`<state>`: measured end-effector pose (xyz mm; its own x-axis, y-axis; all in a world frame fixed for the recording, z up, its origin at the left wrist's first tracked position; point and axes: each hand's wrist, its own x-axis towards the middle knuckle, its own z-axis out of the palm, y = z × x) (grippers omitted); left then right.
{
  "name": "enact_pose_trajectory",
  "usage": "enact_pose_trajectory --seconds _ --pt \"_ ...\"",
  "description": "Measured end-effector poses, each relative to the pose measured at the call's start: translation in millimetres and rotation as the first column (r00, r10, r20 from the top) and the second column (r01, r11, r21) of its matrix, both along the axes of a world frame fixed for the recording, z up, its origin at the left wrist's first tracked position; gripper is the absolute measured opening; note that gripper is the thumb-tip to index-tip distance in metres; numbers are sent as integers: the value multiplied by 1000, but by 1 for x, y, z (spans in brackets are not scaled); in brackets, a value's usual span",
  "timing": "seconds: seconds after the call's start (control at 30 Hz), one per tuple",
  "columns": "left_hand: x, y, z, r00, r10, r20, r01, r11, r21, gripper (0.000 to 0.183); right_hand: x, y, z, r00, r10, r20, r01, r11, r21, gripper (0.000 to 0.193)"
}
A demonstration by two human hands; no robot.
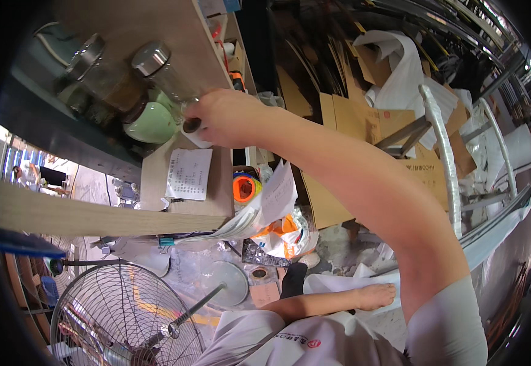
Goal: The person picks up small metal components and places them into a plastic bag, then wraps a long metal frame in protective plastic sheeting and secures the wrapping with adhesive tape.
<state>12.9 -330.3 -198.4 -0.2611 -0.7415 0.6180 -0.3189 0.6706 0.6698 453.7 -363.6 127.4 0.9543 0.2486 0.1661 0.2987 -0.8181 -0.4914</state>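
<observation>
My right arm reaches from the lower right to the wooden shelf at upper left. There my right hand [226, 119] is closed with its fingers at the rim of a small white cup [197, 139], which has something dark brown inside. Close beside the fingers sits a rounded pale green pot-like vessel [151, 124]. Behind it stands a clear glass jar with a silver lid [151, 58], and left of that another glass jar [116, 82] with brownish contents. A white printed paper slip [188, 175] lies on the shelf board just below the cup. My left hand is out of view.
A wire-cage fan [125, 311] stands at lower left. Under the shelf are an orange tape roll [245, 187], loose papers [278, 195] and a plastic bag [287, 235]. Cardboard sheets [332, 201] and a wrapped metal frame [442, 158] lean at right.
</observation>
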Motion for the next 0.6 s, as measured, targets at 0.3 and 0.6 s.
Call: enact_pose_trajectory --seconds 0.3,0.6 --pt "23 -3 37 977 -105 187 67 977 201 23 -82 -66 23 863 -320 390 246 942 229 30" --pt "9 -2 70 961 -144 237 86 967 239 31 -574 -149 -76 368 -884 -289 312 -176 934 42"
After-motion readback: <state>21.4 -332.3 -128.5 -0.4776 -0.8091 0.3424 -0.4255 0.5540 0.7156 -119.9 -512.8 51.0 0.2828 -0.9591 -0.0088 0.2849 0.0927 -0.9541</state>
